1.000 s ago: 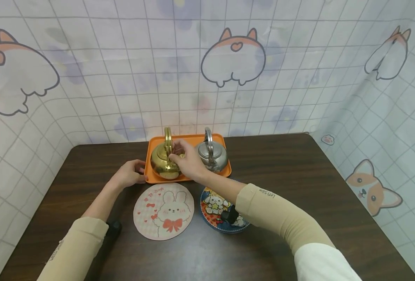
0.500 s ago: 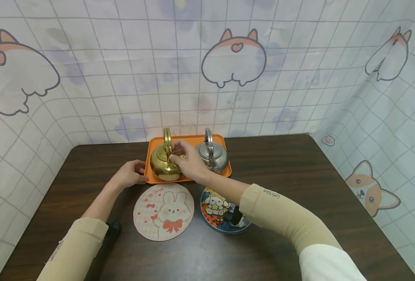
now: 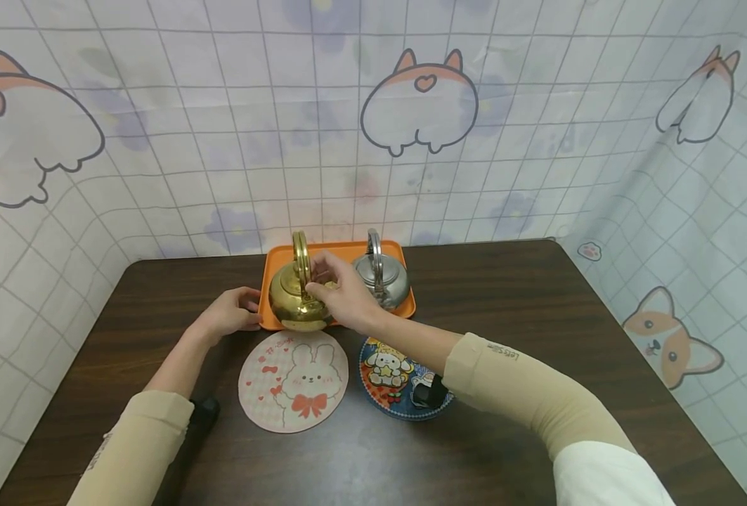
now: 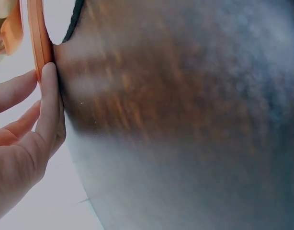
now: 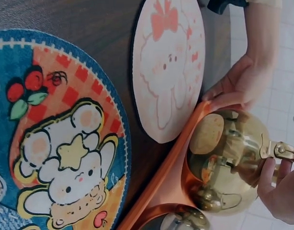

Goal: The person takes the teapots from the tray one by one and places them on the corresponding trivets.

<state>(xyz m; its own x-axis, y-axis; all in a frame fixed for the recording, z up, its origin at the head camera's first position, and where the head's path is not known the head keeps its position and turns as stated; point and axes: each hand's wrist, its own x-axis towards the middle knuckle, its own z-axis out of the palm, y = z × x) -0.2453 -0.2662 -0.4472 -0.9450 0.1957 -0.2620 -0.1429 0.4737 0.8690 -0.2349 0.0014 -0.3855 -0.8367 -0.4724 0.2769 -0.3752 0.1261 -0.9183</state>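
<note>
My right hand (image 3: 351, 295) holds the handle of a gold kettle (image 3: 287, 302), fingers around the side nearest the silver kettle. The gold kettle overlaps the front rim of an orange tray (image 3: 343, 249) in the head view. In the right wrist view, the kettle's shiny body (image 5: 252, 127) leans over the tray's edge, with the right hand's fingers (image 5: 266, 177) at the handle joint. My left hand (image 3: 230, 313) pinches the tray's left rim; the left wrist view shows fingers (image 4: 49, 91) along the rim (image 4: 39, 38). Beside the gold kettle on the tray stands a silver kettle (image 3: 395, 282).
In front of the tray lie a round pink-and-white bunny mat (image 3: 313, 386) and, to its right, a round blue cartoon mat (image 3: 379, 383), partly under the right forearm. The dark wooden table (image 3: 506, 302) meets a wall with a patterned covering (image 3: 525, 154).
The gold kettle has shifted slightly toward me, now overlapping the tray's front rim. My right forearm has drawn back a little with it. The left hand stays at the tray.
</note>
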